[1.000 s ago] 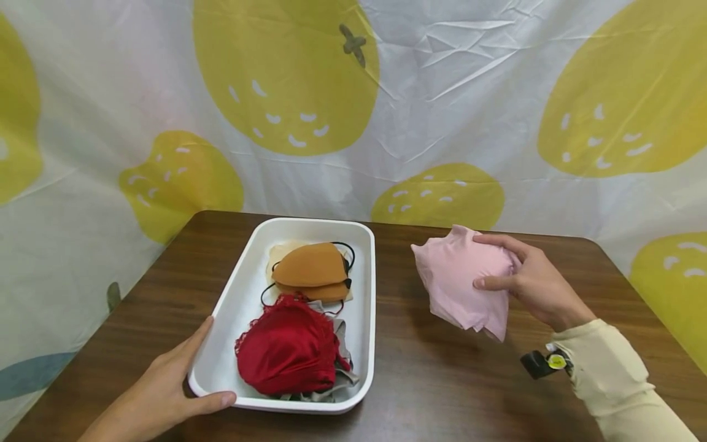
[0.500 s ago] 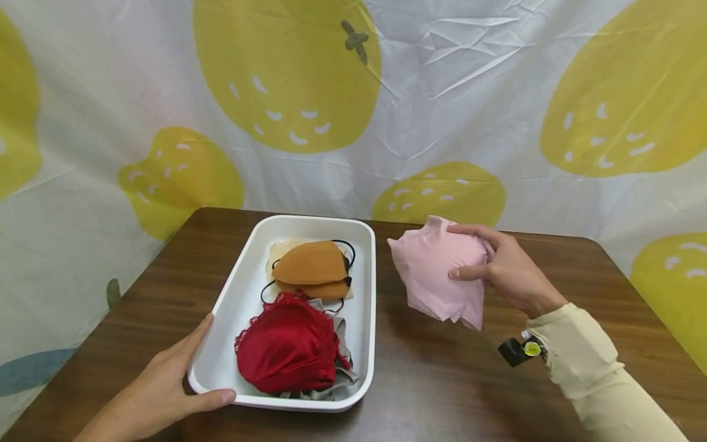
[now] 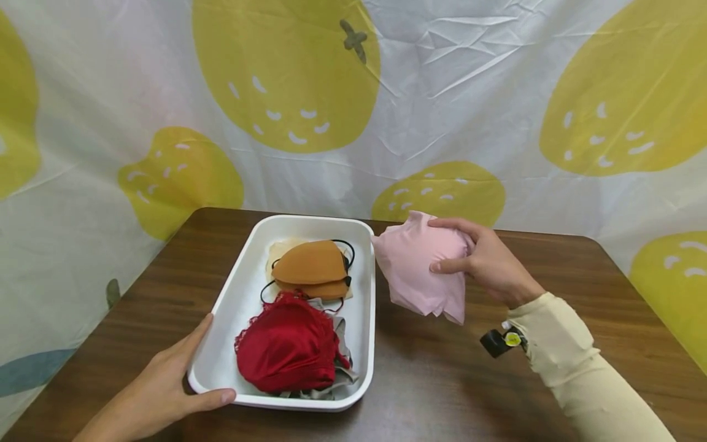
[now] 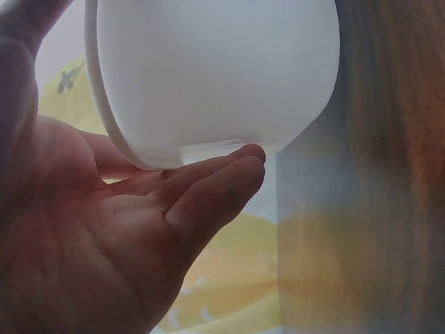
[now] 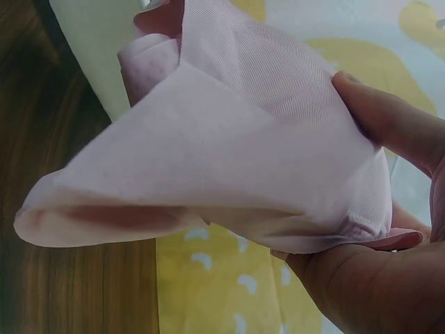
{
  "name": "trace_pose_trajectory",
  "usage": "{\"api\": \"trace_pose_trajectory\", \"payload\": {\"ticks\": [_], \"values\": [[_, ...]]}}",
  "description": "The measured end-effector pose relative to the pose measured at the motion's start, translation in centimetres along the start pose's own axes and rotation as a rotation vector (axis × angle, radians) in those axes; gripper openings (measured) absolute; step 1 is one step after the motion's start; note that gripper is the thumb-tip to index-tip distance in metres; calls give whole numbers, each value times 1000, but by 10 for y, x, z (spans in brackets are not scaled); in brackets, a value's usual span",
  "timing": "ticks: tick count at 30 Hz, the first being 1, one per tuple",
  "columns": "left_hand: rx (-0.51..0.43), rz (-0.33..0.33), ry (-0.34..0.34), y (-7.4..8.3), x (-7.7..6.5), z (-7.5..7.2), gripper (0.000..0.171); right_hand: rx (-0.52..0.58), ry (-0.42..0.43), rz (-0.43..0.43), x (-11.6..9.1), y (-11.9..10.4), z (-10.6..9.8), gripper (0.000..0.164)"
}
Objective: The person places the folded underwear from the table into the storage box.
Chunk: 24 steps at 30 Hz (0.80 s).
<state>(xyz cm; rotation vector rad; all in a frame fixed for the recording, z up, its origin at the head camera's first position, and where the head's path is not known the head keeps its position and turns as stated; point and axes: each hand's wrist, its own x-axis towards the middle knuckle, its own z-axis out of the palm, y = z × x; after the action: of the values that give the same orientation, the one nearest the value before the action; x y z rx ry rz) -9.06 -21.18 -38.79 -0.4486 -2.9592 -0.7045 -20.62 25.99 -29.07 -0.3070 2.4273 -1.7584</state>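
A white tray (image 3: 239,344) stands on the table, its near left corner held between the thumb and fingers of my left hand (image 3: 160,383). In the left wrist view, those fingers (image 4: 215,198) lie nearly straight against the tray wall. My right hand (image 3: 491,264) pinches a folded pink bra (image 3: 417,264) above the table, just right of the tray. Its leftmost tip comes up to the tray's right rim in the head view. Inside the tray, a red lace-trimmed bra (image 3: 287,353) lies partly over a grey garment (image 3: 337,380). Behind it sits a folded orange bra (image 3: 309,264) with black straps.
Under the orange bra, a cream-coloured cloth (image 3: 274,250) shows at the tray's far end. The brown wooden table (image 3: 442,393) extends to the right. A white curtain with yellow fruit prints (image 3: 287,73) hangs behind the table. A small black camera (image 3: 494,344) is strapped to my right wrist.
My right hand has carried the pink bra leftward and slightly away from me, up to the tray's right side. The left hand and the tray have stayed in place.
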Motion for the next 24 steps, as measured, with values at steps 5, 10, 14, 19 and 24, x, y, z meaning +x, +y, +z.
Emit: {"api": "trace_pose_trajectory", "payload": {"ticks": [5,10,14,19,24], "values": [[-4,7,12,-1,0,1,122,-8,-6,-23,4,-3,6,76],[-6,15,18,-2,0,1,122,-5,-16,-34,11,-7,13,75],[-12,28,26,-2,0,1,121,-21,-23,-47,19,-7,20,74],[-18,44,42,-2,-1,2,121,-78,-17,-65,30,-8,29,74],[-9,30,29,-2,-1,1,122,-110,-9,-76,39,-10,37,74]]}}
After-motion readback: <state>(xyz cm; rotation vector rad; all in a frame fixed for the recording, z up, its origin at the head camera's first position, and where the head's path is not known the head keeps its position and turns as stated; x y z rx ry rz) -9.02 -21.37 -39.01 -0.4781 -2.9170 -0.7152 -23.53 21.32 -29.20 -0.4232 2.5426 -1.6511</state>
